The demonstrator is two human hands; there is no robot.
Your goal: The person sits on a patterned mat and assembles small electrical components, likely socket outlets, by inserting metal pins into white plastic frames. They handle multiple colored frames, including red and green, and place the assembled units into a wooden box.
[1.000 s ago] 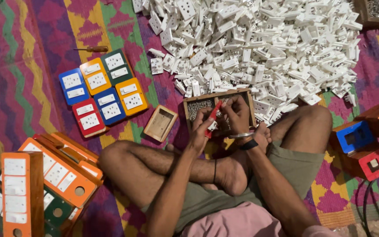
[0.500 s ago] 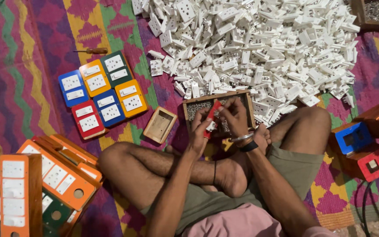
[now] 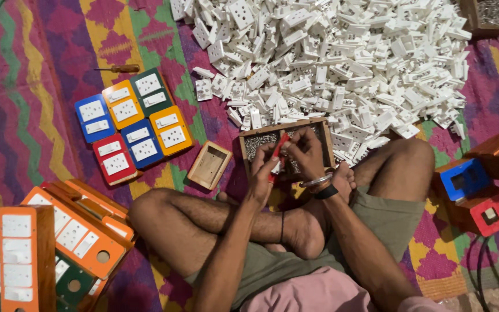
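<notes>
I sit cross-legged on a patterned mat. My left hand [image 3: 263,173] is closed around a small white socket part [image 3: 275,168]. My right hand [image 3: 307,151], with a bangle and a dark band at the wrist, pinches the upper end of a red-handled screwdriver [image 3: 279,148], which slants down into that part. Both hands hover just over a wooden box of small screws [image 3: 254,143] in front of my legs. The tool's tip is hidden by my fingers.
A large heap of white socket parts [image 3: 342,63] lies beyond the box. A small empty wooden box [image 3: 209,165] sits to its left. Coloured switch boards [image 3: 131,124] and another screwdriver [image 3: 119,68] lie at the left, orange boards [image 3: 70,231] at the lower left, blue and red boxes [image 3: 480,193] at the right.
The red screwdriver has tilted and shifted slightly between my fingers. Both hands stay over the screw box.
</notes>
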